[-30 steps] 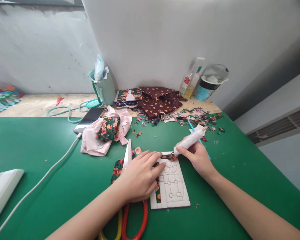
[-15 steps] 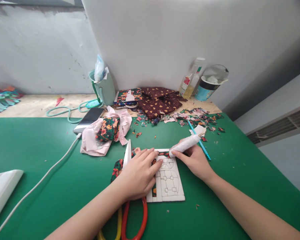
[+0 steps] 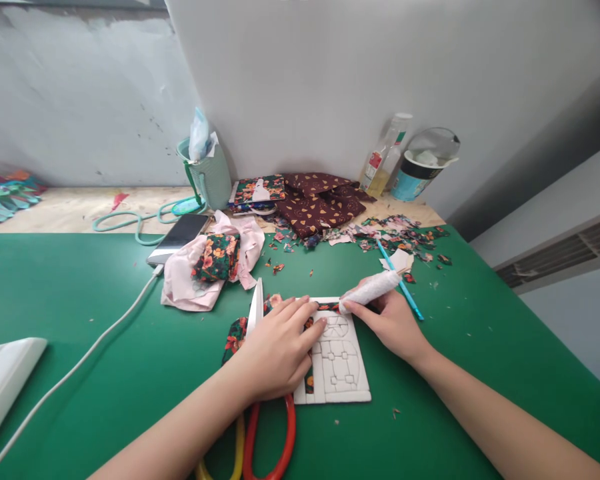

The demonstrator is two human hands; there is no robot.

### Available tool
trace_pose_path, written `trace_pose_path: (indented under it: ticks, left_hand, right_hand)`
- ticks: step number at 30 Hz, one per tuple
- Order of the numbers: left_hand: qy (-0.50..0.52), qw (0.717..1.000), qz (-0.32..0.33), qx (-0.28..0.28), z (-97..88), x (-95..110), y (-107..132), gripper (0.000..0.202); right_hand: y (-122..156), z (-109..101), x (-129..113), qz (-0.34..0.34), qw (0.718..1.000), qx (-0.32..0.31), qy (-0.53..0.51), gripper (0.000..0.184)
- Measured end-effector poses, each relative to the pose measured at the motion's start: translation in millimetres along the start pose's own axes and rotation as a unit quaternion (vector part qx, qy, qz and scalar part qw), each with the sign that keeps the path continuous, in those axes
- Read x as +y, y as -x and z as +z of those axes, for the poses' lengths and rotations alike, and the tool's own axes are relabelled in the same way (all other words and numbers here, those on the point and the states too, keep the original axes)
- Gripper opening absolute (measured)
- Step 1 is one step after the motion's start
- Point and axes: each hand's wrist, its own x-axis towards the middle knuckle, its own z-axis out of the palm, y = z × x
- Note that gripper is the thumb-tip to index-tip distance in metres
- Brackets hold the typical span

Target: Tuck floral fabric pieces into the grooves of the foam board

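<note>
"Say, what's that right hand (image 3: 397,327) gripping?"

"A white-wrapped tool (image 3: 371,291), its lower end at the dark floral strip (image 3: 329,307) along the top edge of the white board (image 3: 350,395)."

"And the left hand (image 3: 283,350)?"

"Open, palm down, its fingers reaching over the board's left part. The scissors (image 3: 255,313) run beneath it."

"Where's the board lying?"

"Flat on the green tabletop (image 3: 420,427), just right of the scissors."

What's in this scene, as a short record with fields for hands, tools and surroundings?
Left hand: resting on white board
Right hand: holding white-wrapped tool near floral strip
Scissors: partly hidden by left hand and forearm
Phone: beside pink cloth
Table back: maroon cloth, bottle, fabric scraps
</note>
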Motion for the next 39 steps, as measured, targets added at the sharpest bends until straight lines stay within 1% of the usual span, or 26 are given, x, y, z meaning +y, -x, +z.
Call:
trace_pose_path:
  ticks: [4, 7, 15, 23, 26, 29, 32, 36, 39]
  left_hand:
    - [-0.003, 1.000, -0.002, 0.002, 0.9, 0.3, 0.3, 0.041]
    - [-0.004, 1.000, -0.003, 0.001, 0.7, 0.7, 0.2, 0.041]
    - [-0.001, 1.000, -0.006, 0.004, 1.3, 0.8, 0.3, 0.045]
    - [0.004, 1.000, -0.006, 0.003, 1.8, 0.8, -0.4, 0.047]
    - [0.005, 1.000, -0.007, 0.003, 1.8, 1.0, 0.2, 0.047]
    - [0.006, 1.000, -0.013, 0.001, 1.4, 1.3, 0.8, 0.047]
    - [0.011, 1.000, -0.021, 0.004, 0.6, 1.4, 0.5, 0.046]
    - [0.051, 0.997, -0.044, 0.039, 0.2, 0.4, -1.2, 0.040]
    - [0.133, 0.983, -0.083, 0.095, 0.7, -0.7, -2.0, 0.034]
  right_hand:
    - [0.3, -0.4, -0.9, -0.024, 0.999, -0.009, 0.040, 0.025]
    - [0.6, -0.4, -0.8, -0.031, 0.998, -0.008, 0.057, 0.024]
    - [2.3, -0.4, -4.0, -0.026, 0.999, -0.008, 0.045, 0.025]
    - [2.9, -0.5, -4.6, -0.034, 0.997, -0.016, 0.066, 0.022]
    - [2.5, 1.5, -2.8, -0.028, 0.998, -0.005, 0.061, 0.023]
    - [0.5, 2.8, -2.1, 0.002, 1.000, 0.016, -0.012, 0.028]
    - [-1.2, 1.8, -5.6, 0.019, 0.990, 0.028, -0.139, 0.032]
    - [0.1, -1.1, -15.1, 0.033, 0.956, -0.023, -0.291, 0.033]
    - [2.4, -2.7, -19.5, 0.030, 0.933, -0.054, -0.354, 0.027]
